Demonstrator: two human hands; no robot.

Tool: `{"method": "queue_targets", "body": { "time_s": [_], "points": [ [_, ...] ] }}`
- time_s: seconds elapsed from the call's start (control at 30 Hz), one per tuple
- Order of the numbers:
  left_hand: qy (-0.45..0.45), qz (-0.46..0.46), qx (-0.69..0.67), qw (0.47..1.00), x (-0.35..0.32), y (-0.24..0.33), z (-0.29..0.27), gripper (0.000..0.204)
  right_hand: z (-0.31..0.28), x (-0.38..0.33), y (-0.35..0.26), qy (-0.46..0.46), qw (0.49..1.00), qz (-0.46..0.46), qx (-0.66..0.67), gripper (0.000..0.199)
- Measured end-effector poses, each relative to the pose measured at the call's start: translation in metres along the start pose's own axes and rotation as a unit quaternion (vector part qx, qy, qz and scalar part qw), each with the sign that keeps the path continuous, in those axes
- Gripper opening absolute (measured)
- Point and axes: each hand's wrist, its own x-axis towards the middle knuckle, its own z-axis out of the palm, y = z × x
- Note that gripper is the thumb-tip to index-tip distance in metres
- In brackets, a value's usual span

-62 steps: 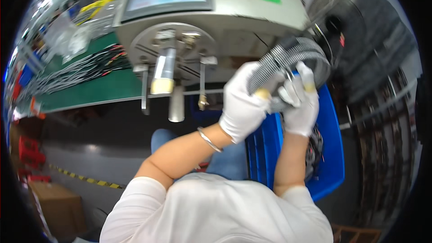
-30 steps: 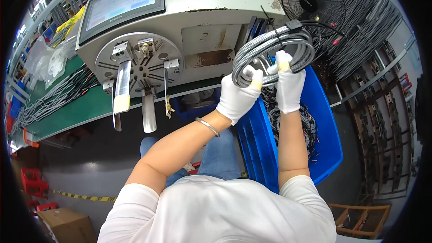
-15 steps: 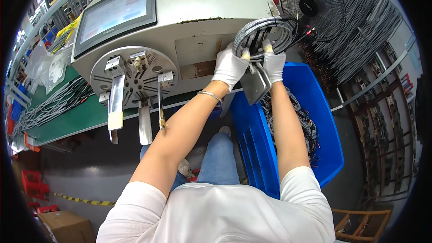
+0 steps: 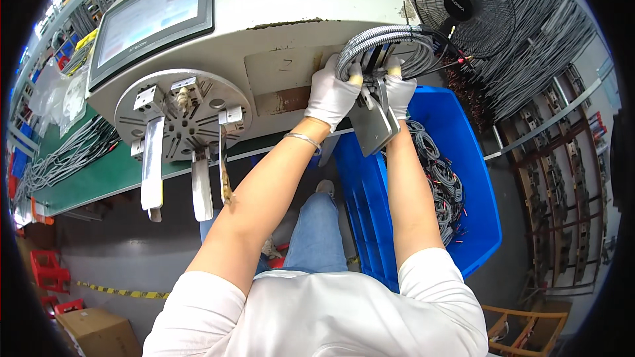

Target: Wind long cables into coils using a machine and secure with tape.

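Note:
A coil of grey cable (image 4: 370,39) hangs round a metal fixture with flat plates (image 4: 374,125) at the machine's right end. My left hand (image 4: 332,94), in a white glove with a yellowish thumb tip, is closed on the coil's left side. On the other side of the fixture my gloved right hand (image 4: 400,91) grips the coil's lower right part; its fingers are partly hidden behind the cable. Dark cable ends with red tips stick out to the right. Left of my left arm, a round slotted metal disc (image 4: 188,102) carries several long metal arms.
A machine housing (image 4: 291,10) with a touchscreen (image 4: 155,16) fills the upper middle. Below my right arm stands a blue bin (image 4: 479,178) with coiled cables (image 4: 433,165). A black fan (image 4: 460,6) and hanging grey cables (image 4: 546,39) are at the upper right. Cables lie on a green table (image 4: 86,178).
My view has shifted slightly, so the machine sits further left and higher. Both hands stay at the coil, which now looks wider and lower.

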Motion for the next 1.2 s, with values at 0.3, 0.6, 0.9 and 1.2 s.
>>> {"method": "queue_targets", "body": {
  "time_s": [0.3, 0.6, 0.9, 1.2],
  "points": [
    [-0.181, -0.134, -0.018, 0.974, -0.041, 0.101, -0.055, 0.022, -0.068, -0.023, -0.178, -0.066, 0.965, 0.172, 0.185, 0.019],
    [-0.331, 0.036, 0.166, 0.928, -0.232, 0.064, -0.192, 0.054, -0.126, -0.246, -0.238, 0.059, 0.48, 0.686, 0.543, 0.029],
    [-0.305, -0.379, 0.053, 0.872, -0.219, 0.054, -0.284, 0.026, -0.038, -0.22, -0.266, -0.249, 0.432, 0.792, 0.352, 0.042],
    [-0.337, -0.407, 0.039, 0.848, -0.182, 0.074, -0.335, 0.029, 0.054, -0.187, -0.299, -0.542, 0.836, -0.081, 0.029, 0.044]
  ]
}}
